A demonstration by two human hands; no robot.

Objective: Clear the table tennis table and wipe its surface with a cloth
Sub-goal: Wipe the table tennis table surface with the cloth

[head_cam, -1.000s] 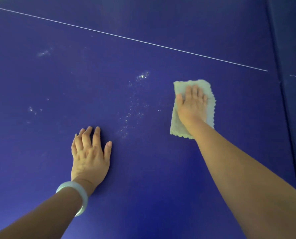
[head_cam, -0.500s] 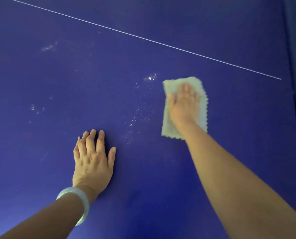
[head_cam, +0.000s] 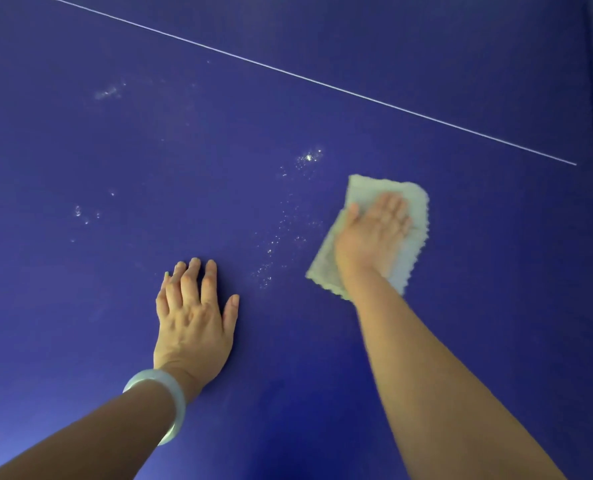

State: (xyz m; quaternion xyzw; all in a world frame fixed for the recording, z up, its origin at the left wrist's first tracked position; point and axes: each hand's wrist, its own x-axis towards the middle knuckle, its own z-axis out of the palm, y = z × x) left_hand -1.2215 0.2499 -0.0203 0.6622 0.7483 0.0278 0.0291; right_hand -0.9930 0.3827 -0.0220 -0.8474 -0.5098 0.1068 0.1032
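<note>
Here my right hand [head_cam: 374,233] lies flat on the pale cloth [head_cam: 367,185], right of centre in the frame, fingers straight, pressing rather than gripping, so the whole cloth bears on the blue table [head_cam: 461,306]; my left hand [head_cam: 194,323] rests open at lower centre, fingers spread, holding nothing, probably bracing my lean; the white specks [head_cam: 309,157] just left of the cloth look due next.

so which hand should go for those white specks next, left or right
Right. The right hand presses the cloth flat, just beside the trail of white specks; the left hand lies bare on the table.
</note>
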